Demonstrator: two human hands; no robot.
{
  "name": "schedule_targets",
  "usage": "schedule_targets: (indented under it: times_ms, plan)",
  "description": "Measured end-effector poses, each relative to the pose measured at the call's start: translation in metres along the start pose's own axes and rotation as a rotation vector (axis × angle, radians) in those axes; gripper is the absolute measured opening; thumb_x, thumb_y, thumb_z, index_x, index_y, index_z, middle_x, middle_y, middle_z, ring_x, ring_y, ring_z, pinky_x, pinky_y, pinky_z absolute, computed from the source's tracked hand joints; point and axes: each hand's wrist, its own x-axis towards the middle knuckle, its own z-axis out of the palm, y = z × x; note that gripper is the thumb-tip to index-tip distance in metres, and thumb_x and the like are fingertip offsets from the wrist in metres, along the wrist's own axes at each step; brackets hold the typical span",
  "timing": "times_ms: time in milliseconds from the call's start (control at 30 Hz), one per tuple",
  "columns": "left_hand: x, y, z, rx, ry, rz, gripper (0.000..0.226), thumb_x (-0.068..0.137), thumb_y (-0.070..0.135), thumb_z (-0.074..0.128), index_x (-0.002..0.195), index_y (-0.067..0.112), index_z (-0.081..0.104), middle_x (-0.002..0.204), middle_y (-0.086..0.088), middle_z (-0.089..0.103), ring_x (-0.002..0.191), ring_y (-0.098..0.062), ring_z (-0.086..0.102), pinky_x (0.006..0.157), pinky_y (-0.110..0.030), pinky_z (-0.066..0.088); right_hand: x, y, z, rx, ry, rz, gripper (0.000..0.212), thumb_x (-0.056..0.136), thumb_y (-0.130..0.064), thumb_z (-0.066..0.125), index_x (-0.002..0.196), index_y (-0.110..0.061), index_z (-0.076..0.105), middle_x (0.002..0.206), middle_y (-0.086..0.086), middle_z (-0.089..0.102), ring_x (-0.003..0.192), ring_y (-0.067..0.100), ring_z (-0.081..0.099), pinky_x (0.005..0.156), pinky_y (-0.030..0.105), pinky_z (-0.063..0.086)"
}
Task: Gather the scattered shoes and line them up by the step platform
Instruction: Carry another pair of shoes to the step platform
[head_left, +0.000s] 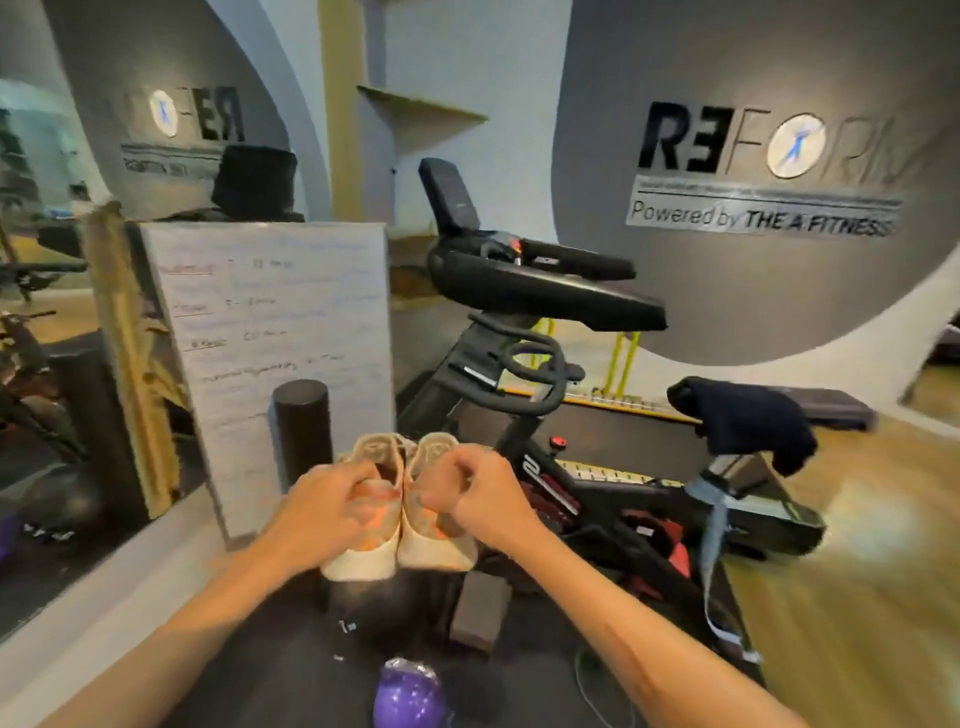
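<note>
Two beige sneakers with orange marks are held side by side in front of me, heels toward me. My left hand (324, 506) grips the left sneaker (370, 525) at its collar. My right hand (470, 493) grips the right sneaker (434, 535) the same way. Both shoes are lifted above the black floor mat (270, 675). A dark step platform (836, 408) lies on the wooden floor at the far right, near the wall.
An exercise bike (545, 415) stands right behind the shoes, a dark cloth (748, 421) draped on its saddle. A whiteboard (275, 353) and black foam roller (303, 431) lean at the left by a mirror. A grey block (480, 605) and purple ball (410, 696) lie below.
</note>
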Motion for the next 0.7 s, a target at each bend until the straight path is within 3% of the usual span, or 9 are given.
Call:
schedule_targets:
  times_ms: [100,300,433,567,700]
  plan:
    - [0.041,0.062,0.046,-0.062,-0.079,0.099,0.021,0.077,0.015,0.07,0.08,0.035,0.063,0.084,0.003,0.071,0.083,-0.02,0.065,0.074,-0.04,0.051,-0.013,0.033,-0.075,-0.046,0.082,0.064,0.027,0.07,-0.014,0.08,0.072,-0.031,0.059,0.068,-0.014,0.058,0.06,-0.012,0.053,0.056,0.006,0.04]
    - [0.111,0.181,0.136,-0.224,-0.227,0.253,0.03,0.071,0.008,0.072,0.074,0.037,0.066,0.086,0.012,0.074,0.086,-0.008,0.068,0.082,-0.036,0.053,-0.055,0.094,-0.201,-0.087,0.338,0.19,0.019,0.069,-0.017,0.078,0.075,-0.026,0.062,0.073,-0.007,0.06,0.066,0.003,0.055,0.063,0.025,0.048]
    - [0.149,0.252,0.197,-0.231,-0.317,0.422,0.022,0.072,0.016,0.072,0.075,0.036,0.064,0.081,0.014,0.073,0.081,-0.006,0.067,0.079,-0.036,0.053,-0.085,0.135,-0.268,-0.111,0.503,0.299,0.017,0.067,-0.017,0.076,0.071,-0.023,0.061,0.069,-0.01,0.058,0.06,0.0,0.054,0.056,0.027,0.048]
    - [0.181,0.323,0.253,-0.221,-0.338,0.565,0.016,0.075,0.024,0.073,0.071,0.034,0.06,0.078,0.01,0.071,0.077,-0.012,0.065,0.069,-0.03,0.047,-0.109,0.165,-0.329,-0.214,0.667,0.38,0.017,0.066,-0.017,0.074,0.069,-0.027,0.061,0.067,-0.01,0.058,0.061,0.003,0.05,0.059,0.028,0.046]
    - [0.211,0.385,0.301,-0.273,-0.422,0.687,0.015,0.078,0.026,0.071,0.073,0.037,0.061,0.08,0.013,0.071,0.078,-0.01,0.063,0.071,-0.032,0.049,-0.128,0.181,-0.382,-0.258,0.787,0.468,0.017,0.07,-0.014,0.074,0.075,-0.026,0.064,0.073,-0.005,0.062,0.065,0.005,0.054,0.065,0.031,0.05]
